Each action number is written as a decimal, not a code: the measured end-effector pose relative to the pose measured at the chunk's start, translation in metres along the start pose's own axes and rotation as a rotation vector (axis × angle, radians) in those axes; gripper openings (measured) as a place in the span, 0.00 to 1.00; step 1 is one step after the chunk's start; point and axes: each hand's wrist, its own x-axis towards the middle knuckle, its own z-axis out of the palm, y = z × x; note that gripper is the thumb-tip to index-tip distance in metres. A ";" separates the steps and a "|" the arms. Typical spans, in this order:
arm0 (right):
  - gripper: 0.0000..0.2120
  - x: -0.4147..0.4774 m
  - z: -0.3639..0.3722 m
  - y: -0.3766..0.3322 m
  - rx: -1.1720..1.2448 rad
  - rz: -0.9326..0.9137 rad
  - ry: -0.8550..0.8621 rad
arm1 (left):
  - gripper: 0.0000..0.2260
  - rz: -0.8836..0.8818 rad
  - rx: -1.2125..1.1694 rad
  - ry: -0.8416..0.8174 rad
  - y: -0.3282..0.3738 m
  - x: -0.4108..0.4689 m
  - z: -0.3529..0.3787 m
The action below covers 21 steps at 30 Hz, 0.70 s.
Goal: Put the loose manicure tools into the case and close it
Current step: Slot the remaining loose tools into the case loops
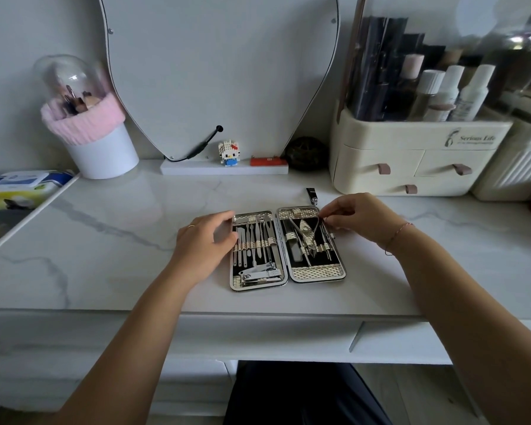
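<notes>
The manicure case point(317, 273) lies open and flat on the white marble desk, both halves lined with several steel tools under elastic bands. My left hand point(204, 240) rests at the left half's upper left edge, fingers touching the rim. At the top right corner of the right half, my right hand point(354, 214) pinches a thin steel tool point(325, 237) that runs down into the case. A large nail clipper point(259, 273) sits in the left half's lower part. One loose black-handled tool point(312, 194) lies on the desk just beyond the case.
A cream cosmetics organiser point(411, 161) with bottles stands at back right. A mirror base point(224, 168) with a small toy figure sits behind, a pink-trimmed white brush pot point(98, 142) at back left. A wipes pack point(22, 185) lies far left. The desk's front edge runs near my forearms.
</notes>
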 end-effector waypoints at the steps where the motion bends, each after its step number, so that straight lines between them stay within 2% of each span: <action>1: 0.08 0.000 0.000 0.000 -0.015 -0.004 0.003 | 0.19 -0.001 0.000 -0.001 0.000 0.000 0.000; 11: 0.09 -0.008 0.002 -0.002 -0.108 -0.071 -0.001 | 0.19 -0.007 0.003 0.005 -0.001 0.000 0.001; 21: 0.08 -0.010 0.001 -0.001 -0.024 -0.081 -0.046 | 0.18 -0.014 -0.005 0.004 0.001 -0.001 0.000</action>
